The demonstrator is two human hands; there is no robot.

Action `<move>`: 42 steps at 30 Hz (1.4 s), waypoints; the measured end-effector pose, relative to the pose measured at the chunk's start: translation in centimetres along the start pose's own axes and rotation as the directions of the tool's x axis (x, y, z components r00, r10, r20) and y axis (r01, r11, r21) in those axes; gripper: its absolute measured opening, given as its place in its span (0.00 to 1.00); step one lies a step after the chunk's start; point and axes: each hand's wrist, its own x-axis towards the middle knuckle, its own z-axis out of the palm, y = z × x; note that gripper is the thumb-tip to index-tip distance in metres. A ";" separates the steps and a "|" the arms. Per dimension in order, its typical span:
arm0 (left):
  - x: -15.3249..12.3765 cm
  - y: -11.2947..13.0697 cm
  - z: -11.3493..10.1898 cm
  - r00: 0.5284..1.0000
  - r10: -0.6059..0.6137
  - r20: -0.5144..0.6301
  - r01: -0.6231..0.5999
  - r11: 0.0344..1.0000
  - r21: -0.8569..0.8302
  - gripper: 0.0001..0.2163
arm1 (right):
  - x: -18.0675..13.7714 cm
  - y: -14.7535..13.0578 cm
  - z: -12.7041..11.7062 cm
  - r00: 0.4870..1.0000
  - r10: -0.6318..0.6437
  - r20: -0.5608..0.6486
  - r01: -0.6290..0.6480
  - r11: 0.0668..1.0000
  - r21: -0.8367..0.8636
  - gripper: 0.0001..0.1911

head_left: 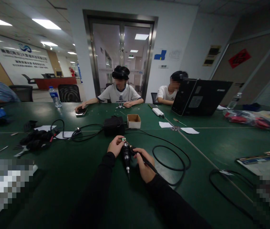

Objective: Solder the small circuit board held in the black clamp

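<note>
My left hand (pixel 115 145) is closed in a pinch on a small green part (pixel 124 139), held just above the top of a black corded tool (pixel 126 157). My right hand (pixel 143 163) is wrapped round the tool's cable and body, beside the left hand. The tool points down toward the green table (pixel 77 178), its metal tip near the surface. Its black cable (pixel 173 159) loops off to the right. Both sleeves are black.
A small cardboard box (pixel 133 121) and a black power unit (pixel 114 125) sit beyond my hands. Cables and black items (pixel 38 140) lie left. Two people sit across the table; an open laptop (pixel 199 97), a water bottle (pixel 54 97) and paper slips (pixel 189 130) are there too.
</note>
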 end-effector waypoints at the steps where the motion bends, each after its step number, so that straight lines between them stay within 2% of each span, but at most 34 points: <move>1: 0.0 -0.1 0.0 1.000 0.002 0.000 -0.002 1.000 0.000 0.10 | 0.0 0.0 0.0 1.000 -0.002 -0.001 0.002 1.000 0.002 0.12; 18: 0.0 0.0 0.0 1.000 -0.014 0.007 0.013 0.999 0.050 0.10 | 0.0 0.2 0.0 1.000 0.005 -0.017 -0.005 1.000 -0.009 0.13; 28: -0.2 0.4 -0.3 1.000 -0.023 0.019 0.016 0.949 0.316 0.09 | 0.2 -0.3 0.1 0.997 0.034 -0.065 -0.031 0.999 0.040 0.12; 36: -0.2 0.7 -0.4 0.999 -0.047 0.008 0.041 0.933 0.358 0.09 | 0.2 -0.2 0.1 0.997 0.034 -0.072 -0.030 0.998 0.061 0.12; 39: 0.2 1.1 -0.5 0.997 -0.079 0.012 0.070 0.934 0.349 0.07 | 0.3 -0.2 0.1 0.997 0.036 -0.074 -0.032 0.998 0.061 0.13; 42: 0.7 1.8 -0.7 0.986 -0.165 0.013 0.150 0.921 0.361 0.08 | 0.3 -0.3 0.1 0.996 0.035 -0.079 -0.030 0.998 0.061 0.13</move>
